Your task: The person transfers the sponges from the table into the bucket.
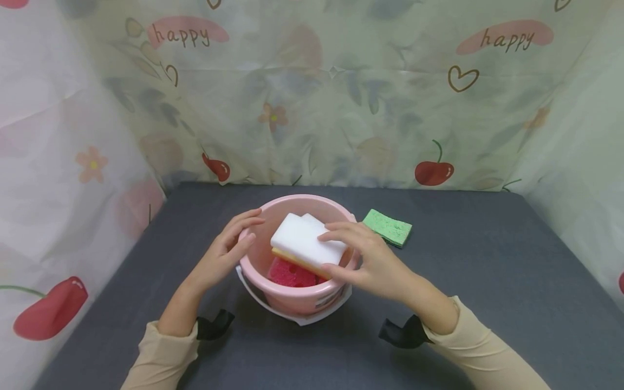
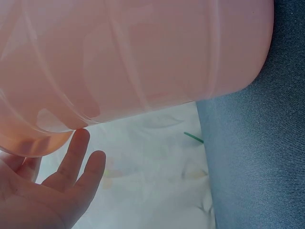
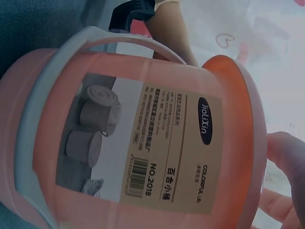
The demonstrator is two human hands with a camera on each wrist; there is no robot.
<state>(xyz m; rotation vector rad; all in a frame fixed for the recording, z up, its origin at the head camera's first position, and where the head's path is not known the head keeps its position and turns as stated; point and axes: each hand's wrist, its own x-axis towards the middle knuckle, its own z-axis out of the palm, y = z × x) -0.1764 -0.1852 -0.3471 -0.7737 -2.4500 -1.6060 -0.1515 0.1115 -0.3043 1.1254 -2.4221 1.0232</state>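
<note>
A pink bucket [image 1: 297,300] stands upright on the dark table, a pale handle [image 1: 265,309] hanging down at its front. Inside it, a white sponge [image 1: 302,238] with a yellow layer beneath lies tilted on top of a red sponge [image 1: 291,272]. Another white corner shows behind. My left hand [image 1: 225,249] rests at the bucket's left rim with loosely extended fingers; in the left wrist view fingertips reach its outer wall. Over the right rim comes my right hand [image 1: 368,257], pinching the white sponge's right end between thumb and fingers.
A green sponge [image 1: 387,226] lies on the dark table [image 1: 468,281], just right of and behind the bucket. Patterned curtains [image 1: 331,124] enclose the table at the back and sides. A printed label [image 3: 152,143] covers part of the bucket's wall.
</note>
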